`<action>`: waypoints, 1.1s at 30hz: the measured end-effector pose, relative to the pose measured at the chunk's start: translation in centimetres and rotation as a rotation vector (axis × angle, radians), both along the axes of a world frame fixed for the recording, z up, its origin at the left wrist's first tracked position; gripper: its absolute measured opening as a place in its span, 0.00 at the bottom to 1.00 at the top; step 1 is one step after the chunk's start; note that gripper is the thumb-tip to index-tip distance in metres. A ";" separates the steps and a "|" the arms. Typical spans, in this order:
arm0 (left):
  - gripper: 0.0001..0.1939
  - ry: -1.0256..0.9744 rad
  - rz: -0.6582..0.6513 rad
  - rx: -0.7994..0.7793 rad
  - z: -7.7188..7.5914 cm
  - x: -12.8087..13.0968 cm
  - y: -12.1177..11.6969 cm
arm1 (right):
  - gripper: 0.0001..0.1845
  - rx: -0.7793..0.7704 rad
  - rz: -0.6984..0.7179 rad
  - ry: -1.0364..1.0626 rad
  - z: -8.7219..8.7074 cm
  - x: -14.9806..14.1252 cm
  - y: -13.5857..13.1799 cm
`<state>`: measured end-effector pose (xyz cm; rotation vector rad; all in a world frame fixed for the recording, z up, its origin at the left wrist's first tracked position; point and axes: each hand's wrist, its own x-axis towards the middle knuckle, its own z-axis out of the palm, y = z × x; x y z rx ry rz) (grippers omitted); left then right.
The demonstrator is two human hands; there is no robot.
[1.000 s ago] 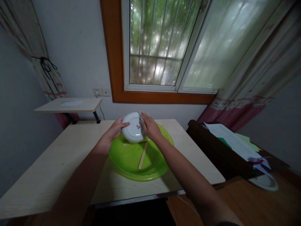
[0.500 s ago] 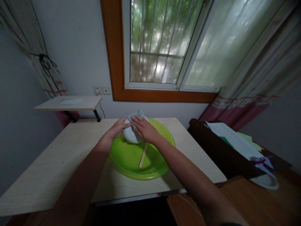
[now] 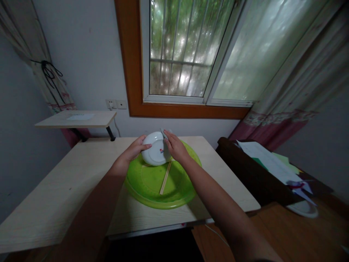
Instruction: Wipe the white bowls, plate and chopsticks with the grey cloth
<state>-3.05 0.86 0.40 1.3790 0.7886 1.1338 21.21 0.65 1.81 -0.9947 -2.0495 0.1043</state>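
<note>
A white bowl with a small red and blue mark is tipped on its side over a green basin on the pale wooden table. My left hand grips the bowl's left rim. My right hand presses a pale cloth against the bowl's right side, fingers closed on the cloth. Two wooden chopsticks lie in the basin below the bowl.
A small side shelf stands at the back left under a wall socket. A dark desk with papers and a white plate is at the right. Window and curtains lie behind.
My right hand swept with the cloth across the bowl's face and has returned to its right edge, so the bowl's marked surface shows again. My left hand kept its grip.
</note>
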 end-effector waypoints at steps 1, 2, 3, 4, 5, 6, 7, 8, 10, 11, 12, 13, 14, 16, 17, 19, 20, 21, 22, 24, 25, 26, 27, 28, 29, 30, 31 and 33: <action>0.29 0.001 -0.006 0.001 0.0 0.0 0.0 | 0.27 0.006 0.011 -0.006 0.0 0.0 0.0; 0.29 0.000 -0.012 0.003 0.0 0.0 0.0 | 0.27 0.025 0.029 -0.019 0.0 0.0 0.0; 0.29 -0.001 -0.021 0.006 0.0 0.0 0.1 | 0.27 0.053 0.052 -0.035 0.0 -0.1 -0.1; 0.30 -0.002 -0.034 0.007 0.0 0.1 0.1 | 0.27 0.084 0.078 -0.057 0.1 -0.2 -0.3; 0.30 -0.004 -0.050 0.006 0.0 0.2 0.1 | 0.26 0.114 0.109 -0.084 0.3 -0.4 -0.6; 0.30 -0.009 -0.067 0.005 0.1 0.3 0.1 | 0.27 0.141 0.142 -0.117 0.4 -0.6 -0.8; 0.30 -0.017 -0.081 0.007 0.2 0.4 0.1 | 0.27 0.161 0.173 -0.152 0.6 -0.8 -1.1; 0.29 -0.026 -0.090 0.012 0.2 0.4 0.1 | 0.27 0.174 0.200 -0.186 0.7 -1.0 -1.4; 0.28 -0.041 -0.093 0.029 0.3 0.6 0.0 | 0.28 0.184 0.236 -0.233 1.0 -1.2 -1.8; 0.28 -0.047 -0.089 0.033 0.4 0.6 0.0 | 0.28 0.183 0.239 -0.240 1.1 -1.2 -1.9; 0.28 -0.053 -0.083 0.030 0.4 0.5 0.0 | 0.29 0.177 0.232 -0.235 1.1 -1.2 -1.9; 0.28 -0.059 -0.078 0.023 0.4 0.5 0.0 | 0.29 0.168 0.219 -0.217 1.2 -1.1 -1.8; 0.29 -0.068 -0.072 0.013 0.3 0.4 -0.1 | 0.28 0.158 0.200 -0.188 1.1 -0.9 -1.6; 0.29 -0.095 -0.045 0.005 0.4 0.2 -0.2 | 0.27 0.129 0.155 -0.105 1.0 -0.5 -1.2; 0.29 -0.110 -0.022 0.009 0.4 0.1 -0.2 | 0.27 0.108 0.133 -0.054 0.9 -0.3 -0.9; 0.29 -0.137 0.028 0.020 0.6 0.1 -0.4 | 0.26 0.051 0.094 0.051 0.6 0.1 -0.4; 0.29 -0.149 0.048 0.025 0.7 0.1 -0.5 | 0.26 0.015 0.075 0.105 0.5 0.3 -0.2; 0.28 -0.160 0.061 0.027 0.9 0.1 -0.6 | 0.26 -0.022 0.060 0.157 0.4 0.5 0.0; 0.28 -0.169 0.071 0.029 1.0 0.1 -0.7 | 0.25 -0.058 0.047 0.206 0.3 0.6 0.2; 0.28 -0.175 0.089 0.028 1.2 0.2 -0.8 | 0.26 -0.118 0.032 0.283 0.2 0.8 0.4; 0.28 -0.176 0.098 0.025 1.3 0.2 -0.8 | 0.26 -0.140 0.029 0.308 0.1 0.9 0.5; 0.28 -0.179 0.106 0.023 1.3 0.2 -0.9 | 0.27 -0.157 0.031 0.322 0.1 0.9 0.6; 0.29 -0.184 0.112 0.022 1.3 0.2 -0.9 | 0.28 -0.168 0.035 0.329 0.0 1.0 0.6; 0.30 -0.191 0.115 0.020 1.2 0.2 -0.8 | 0.29 -0.176 0.038 0.331 0.0 1.0 0.7; 0.30 -0.199 0.116 0.019 1.2 0.2 -0.8 | 0.31 -0.182 0.040 0.330 0.0 1.0 0.8; 0.31 -0.205 0.116 0.017 1.2 0.2 -0.8 | 0.33 -0.188 0.040 0.327 0.0 1.1 0.9; 0.31 -0.209 0.115 0.014 1.1 0.3 -0.7 | 0.34 -0.196 0.038 0.323 0.0 1.1 1.0; 0.31 -0.216 0.111 0.007 1.3 0.4 -0.7 | 0.35 -0.210 0.030 0.318 0.2 1.2 1.2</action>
